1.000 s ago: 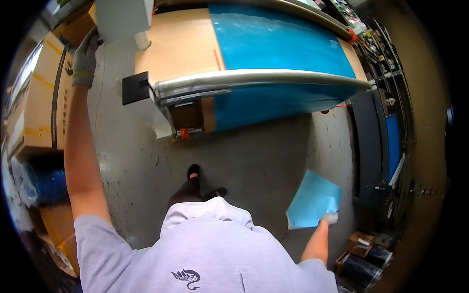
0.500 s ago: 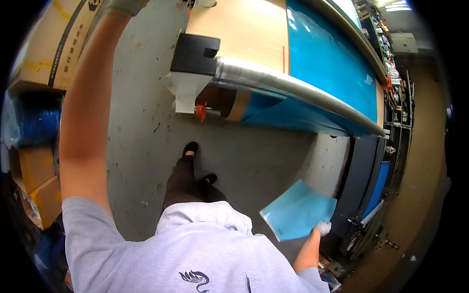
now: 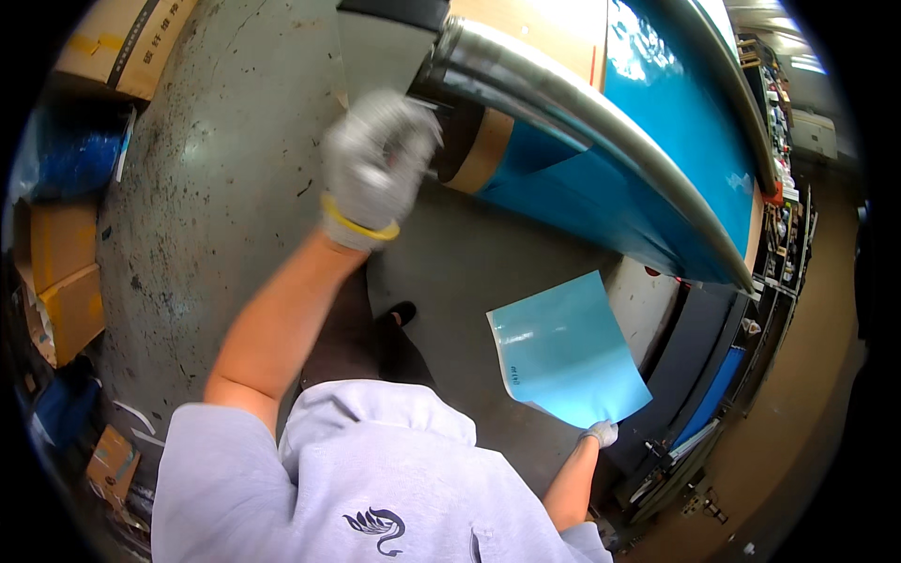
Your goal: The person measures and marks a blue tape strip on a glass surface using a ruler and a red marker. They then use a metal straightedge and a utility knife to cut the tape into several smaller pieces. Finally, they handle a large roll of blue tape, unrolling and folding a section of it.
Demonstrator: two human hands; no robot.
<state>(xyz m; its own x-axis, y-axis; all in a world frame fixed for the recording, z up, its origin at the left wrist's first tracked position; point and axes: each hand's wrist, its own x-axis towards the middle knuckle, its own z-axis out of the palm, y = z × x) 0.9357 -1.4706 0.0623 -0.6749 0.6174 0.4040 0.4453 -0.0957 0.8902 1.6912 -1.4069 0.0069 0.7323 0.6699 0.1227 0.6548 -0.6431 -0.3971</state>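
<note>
My right hand (image 3: 601, 433), in a pale work glove, is closed on the near edge of a light-blue sheet (image 3: 568, 342). The sheet spreads out ahead of that hand, slightly bent, with small handwritten marks near its left edge. In a grey-white glove with a yellow cuff, my left hand (image 3: 380, 164) is beside the near left end of a machine with a long metal roller (image 3: 563, 89). Motion smears its fingers, and whether they touch or hold anything is unclear. Below the roller hangs a roll of blue film (image 3: 572, 202) on a cardboard core (image 3: 481, 150).
More blue film (image 3: 690, 108) lies over the wooden machine bed. A black block (image 3: 394, 11) caps the roller's left end. Cardboard boxes (image 3: 70, 272) and a blue wrapped bundle (image 3: 80, 155) line the left side. Packed shelves (image 3: 777, 225) stand along the right. Grey floor (image 3: 216, 188) runs between.
My left hand has come down and right from the upper left to the roller's end. The sheet in my right hand has swung upward and flattened out. The view has shifted.
</note>
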